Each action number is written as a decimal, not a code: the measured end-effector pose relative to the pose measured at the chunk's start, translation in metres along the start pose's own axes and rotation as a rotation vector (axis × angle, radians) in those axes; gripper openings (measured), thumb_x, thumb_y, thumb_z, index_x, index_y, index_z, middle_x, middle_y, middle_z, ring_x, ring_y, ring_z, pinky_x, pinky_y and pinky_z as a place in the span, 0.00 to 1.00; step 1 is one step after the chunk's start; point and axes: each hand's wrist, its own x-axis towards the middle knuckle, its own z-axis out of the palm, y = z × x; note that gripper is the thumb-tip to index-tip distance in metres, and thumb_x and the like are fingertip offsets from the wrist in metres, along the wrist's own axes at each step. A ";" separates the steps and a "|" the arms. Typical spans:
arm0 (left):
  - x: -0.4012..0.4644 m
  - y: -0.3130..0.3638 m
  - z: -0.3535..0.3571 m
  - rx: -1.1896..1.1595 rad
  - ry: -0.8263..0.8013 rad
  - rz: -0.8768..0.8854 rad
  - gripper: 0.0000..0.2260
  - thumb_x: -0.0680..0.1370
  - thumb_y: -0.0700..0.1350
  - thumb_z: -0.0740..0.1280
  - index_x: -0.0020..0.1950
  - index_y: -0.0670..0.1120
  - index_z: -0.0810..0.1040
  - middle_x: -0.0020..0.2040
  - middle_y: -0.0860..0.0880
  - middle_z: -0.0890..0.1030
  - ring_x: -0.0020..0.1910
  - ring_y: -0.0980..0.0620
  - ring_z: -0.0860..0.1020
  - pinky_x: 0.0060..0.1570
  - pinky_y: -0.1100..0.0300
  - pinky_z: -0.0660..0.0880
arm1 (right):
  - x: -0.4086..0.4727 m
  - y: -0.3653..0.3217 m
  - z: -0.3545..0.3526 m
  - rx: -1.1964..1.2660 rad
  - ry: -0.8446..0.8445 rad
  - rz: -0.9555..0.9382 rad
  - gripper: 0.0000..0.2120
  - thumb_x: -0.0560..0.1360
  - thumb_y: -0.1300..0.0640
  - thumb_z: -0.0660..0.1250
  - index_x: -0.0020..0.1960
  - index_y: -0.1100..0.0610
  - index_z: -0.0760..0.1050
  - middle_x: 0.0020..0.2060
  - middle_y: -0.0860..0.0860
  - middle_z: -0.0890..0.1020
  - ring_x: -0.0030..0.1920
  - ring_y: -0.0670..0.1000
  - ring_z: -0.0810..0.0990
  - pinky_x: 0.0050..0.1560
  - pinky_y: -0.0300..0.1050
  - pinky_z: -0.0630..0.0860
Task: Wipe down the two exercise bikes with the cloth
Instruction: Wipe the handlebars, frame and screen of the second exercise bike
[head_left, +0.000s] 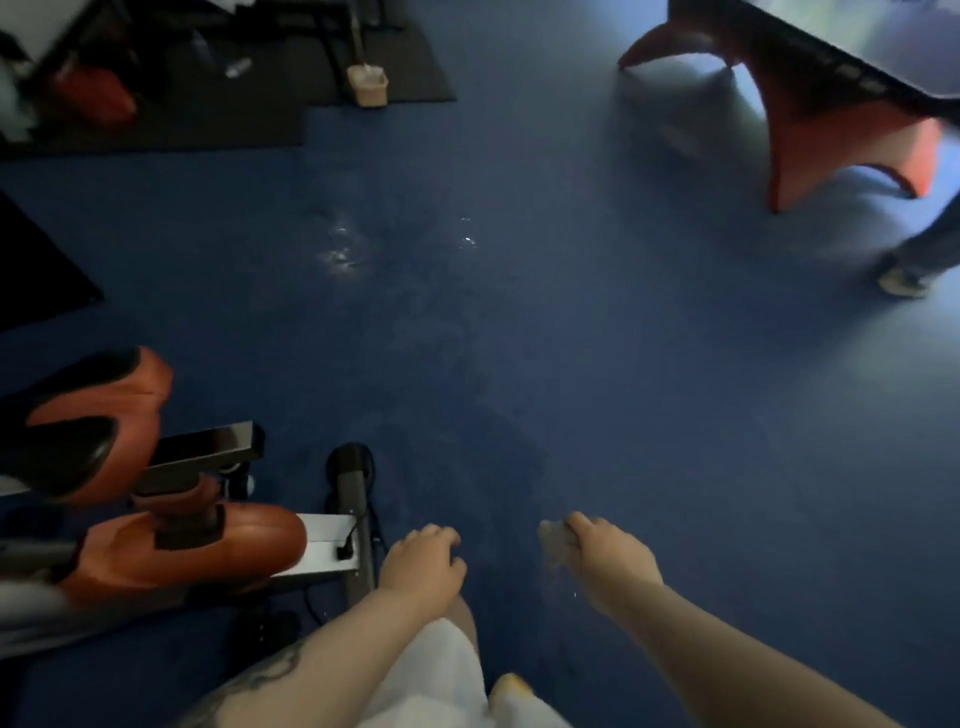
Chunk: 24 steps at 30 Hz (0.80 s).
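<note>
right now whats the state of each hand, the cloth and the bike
left hand: empty, fingers curled, touching nothing
right hand: closed on cloth
small pale crumpled cloth: bunched in the right hand, off the bike
orange and black exercise bike: upright on blue floor, untouched

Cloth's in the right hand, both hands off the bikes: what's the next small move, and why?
Probably swing the right hand, shut on the crumpled pale cloth, leftward onto the orange-and-black exercise bike. It is the nearest machine, low on the left; the left hand hangs empty beside it, and the cloth touches nothing.
</note>
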 end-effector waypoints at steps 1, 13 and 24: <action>0.006 -0.001 -0.004 -0.014 0.006 -0.038 0.17 0.79 0.49 0.58 0.67 0.52 0.72 0.66 0.51 0.74 0.64 0.50 0.72 0.62 0.56 0.68 | 0.013 -0.002 -0.007 -0.011 -0.011 -0.021 0.17 0.76 0.58 0.63 0.62 0.48 0.65 0.56 0.49 0.75 0.52 0.55 0.79 0.45 0.49 0.76; 0.149 -0.020 -0.101 -0.136 0.070 -0.220 0.15 0.79 0.49 0.57 0.64 0.51 0.73 0.64 0.51 0.74 0.62 0.49 0.73 0.60 0.57 0.69 | 0.193 -0.090 -0.108 -0.163 -0.079 -0.321 0.16 0.78 0.57 0.62 0.64 0.48 0.65 0.58 0.49 0.75 0.54 0.55 0.78 0.50 0.50 0.77; 0.254 -0.063 -0.200 -0.230 0.170 -0.406 0.15 0.79 0.50 0.58 0.64 0.51 0.75 0.63 0.52 0.76 0.59 0.51 0.75 0.57 0.59 0.72 | 0.342 -0.181 -0.208 -0.208 -0.120 -0.461 0.14 0.80 0.53 0.56 0.65 0.49 0.65 0.58 0.51 0.75 0.54 0.55 0.78 0.50 0.49 0.76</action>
